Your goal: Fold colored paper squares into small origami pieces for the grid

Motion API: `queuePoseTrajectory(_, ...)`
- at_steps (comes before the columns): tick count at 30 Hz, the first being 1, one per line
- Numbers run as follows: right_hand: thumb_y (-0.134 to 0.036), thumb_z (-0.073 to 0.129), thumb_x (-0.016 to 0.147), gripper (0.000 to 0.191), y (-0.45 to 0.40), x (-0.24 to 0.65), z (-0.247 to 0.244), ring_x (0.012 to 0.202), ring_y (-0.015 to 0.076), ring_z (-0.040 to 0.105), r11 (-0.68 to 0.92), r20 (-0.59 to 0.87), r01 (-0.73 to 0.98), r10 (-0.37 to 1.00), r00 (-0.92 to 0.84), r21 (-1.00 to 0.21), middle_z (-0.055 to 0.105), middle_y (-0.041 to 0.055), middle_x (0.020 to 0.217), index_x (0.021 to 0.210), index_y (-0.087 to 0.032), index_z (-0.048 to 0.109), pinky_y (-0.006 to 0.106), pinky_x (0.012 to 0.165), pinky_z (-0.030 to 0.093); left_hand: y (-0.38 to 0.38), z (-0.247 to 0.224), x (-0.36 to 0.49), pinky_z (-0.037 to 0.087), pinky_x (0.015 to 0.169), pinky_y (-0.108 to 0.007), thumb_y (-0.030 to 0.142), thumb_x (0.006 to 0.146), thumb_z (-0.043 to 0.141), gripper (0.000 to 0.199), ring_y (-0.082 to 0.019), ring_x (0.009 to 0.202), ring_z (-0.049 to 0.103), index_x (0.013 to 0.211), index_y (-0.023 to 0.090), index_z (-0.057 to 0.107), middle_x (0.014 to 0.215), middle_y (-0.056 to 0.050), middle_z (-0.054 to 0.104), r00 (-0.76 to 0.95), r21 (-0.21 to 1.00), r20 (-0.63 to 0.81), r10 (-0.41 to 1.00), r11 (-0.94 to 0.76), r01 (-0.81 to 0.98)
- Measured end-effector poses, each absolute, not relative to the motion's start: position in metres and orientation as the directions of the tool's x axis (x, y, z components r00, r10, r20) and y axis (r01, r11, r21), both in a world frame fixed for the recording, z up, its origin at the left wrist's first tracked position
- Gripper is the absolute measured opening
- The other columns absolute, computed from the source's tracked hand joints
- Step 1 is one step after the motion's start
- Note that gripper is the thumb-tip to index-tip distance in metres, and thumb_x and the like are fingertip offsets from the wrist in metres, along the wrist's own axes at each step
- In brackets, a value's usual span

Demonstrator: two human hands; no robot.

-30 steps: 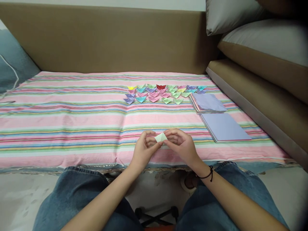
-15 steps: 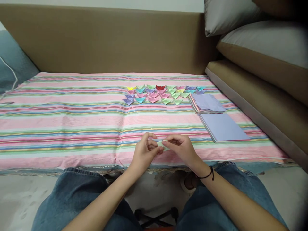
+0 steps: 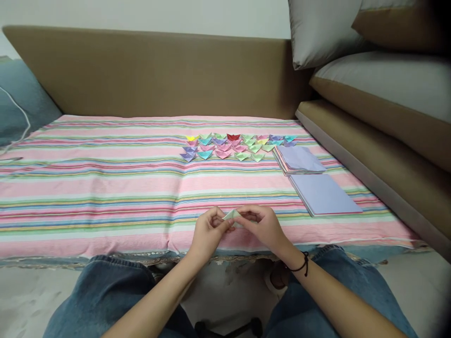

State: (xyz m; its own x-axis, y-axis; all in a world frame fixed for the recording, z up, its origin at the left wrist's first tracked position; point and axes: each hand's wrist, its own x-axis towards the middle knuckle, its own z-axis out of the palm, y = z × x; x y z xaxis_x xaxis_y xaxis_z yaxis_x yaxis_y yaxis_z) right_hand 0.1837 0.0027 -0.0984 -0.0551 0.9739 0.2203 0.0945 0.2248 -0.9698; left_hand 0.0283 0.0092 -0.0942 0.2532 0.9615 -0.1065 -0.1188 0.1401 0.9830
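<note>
A small piece of pale green folded paper (image 3: 231, 214) is pinched between my two hands above the front edge of the striped cloth. My left hand (image 3: 210, 230) grips its left side with thumb and fingers. On the right side, my right hand (image 3: 263, 227) closes on it with thumb and forefinger. The paper now shows a pointed top; its lower part is partly hidden by my fingers. Beyond my hands, several folded paper boats (image 3: 223, 153) in purple, blue, pink, green, yellow and red stand in rows.
Two stacks of coloured paper lie at the right, a farther stack (image 3: 303, 158) and a nearer stack (image 3: 326, 193). Large cushions (image 3: 384, 84) are piled along the right side. A brown backrest (image 3: 158, 75) rises behind the striped cloth (image 3: 134, 183).
The green paper has gone from a flat strip to a peaked shape between my fingers. My hands have drawn slightly closer together. The whole view has shifted a little upward.
</note>
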Motion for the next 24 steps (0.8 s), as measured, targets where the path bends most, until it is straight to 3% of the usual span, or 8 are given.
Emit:
queuePoseTrajectory(8, -0.030, 0.068, 0.073, 0.012, 0.0043, 0.1855, -0.0974, 0.066, 0.0210, 0.067, 0.242, 0.233, 0.169, 0.970, -0.069, -0.956, 0.071, 0.0057, 0.071, 0.073, -0.018, 0.069, 0.032, 0.062, 0.056, 0.0132, -0.0881, 0.0226, 0.041, 0.055, -0.021, 0.039, 0.073, 0.066, 0.023, -0.013, 0.061, 0.054, 0.073, 0.016, 0.063, 0.067, -0.001, 0.061, 0.287, 0.982, 0.072, 0.955, -0.119, 0.149)
queuePoseTrajectory(13, -0.031, 0.066, 0.076, 0.013, 0.0023, 0.1836, -0.0952, 0.066, 0.0201, 0.067, 0.270, 0.255, 0.157, 0.960, -0.114, -0.950, 0.070, 0.0044, 0.071, 0.075, -0.019, 0.069, 0.031, 0.062, 0.057, 0.0126, -0.0877, 0.0215, 0.037, 0.051, -0.021, 0.040, 0.076, 0.063, 0.027, -0.012, 0.052, 0.048, 0.064, 0.016, 0.058, 0.055, 0.002, 0.053, 0.271, 0.976, 0.095, 0.958, -0.144, 0.166)
queuePoseTrajectory(19, -0.032, 0.066, 0.075, 0.013, 0.0027, 0.1840, -0.0951, 0.066, 0.0204, 0.067, 0.254, 0.242, 0.189, 0.967, -0.085, -0.949, 0.070, 0.0049, 0.072, 0.076, -0.019, 0.069, 0.030, 0.060, 0.056, 0.0162, -0.0882, 0.0225, 0.042, 0.056, -0.021, 0.037, 0.080, 0.057, 0.019, -0.014, 0.066, 0.056, 0.077, 0.018, 0.059, 0.071, -0.001, 0.060, 0.335, 0.969, 0.084, 0.939, -0.156, 0.194)
queuePoseTrajectory(24, -0.029, 0.065, 0.076, 0.012, 0.0041, 0.1845, -0.0998, 0.062, 0.0199, 0.066, 0.252, 0.247, 0.232, 0.968, -0.050, -0.940, 0.070, 0.0050, 0.070, 0.079, -0.018, 0.070, 0.030, 0.058, 0.055, 0.0163, -0.0903, 0.0200, 0.041, 0.053, -0.020, 0.029, 0.081, 0.055, 0.011, -0.012, 0.058, 0.054, 0.076, 0.019, 0.058, 0.066, 0.001, 0.059, 0.261, 0.909, 0.178, 0.949, -0.260, 0.325)
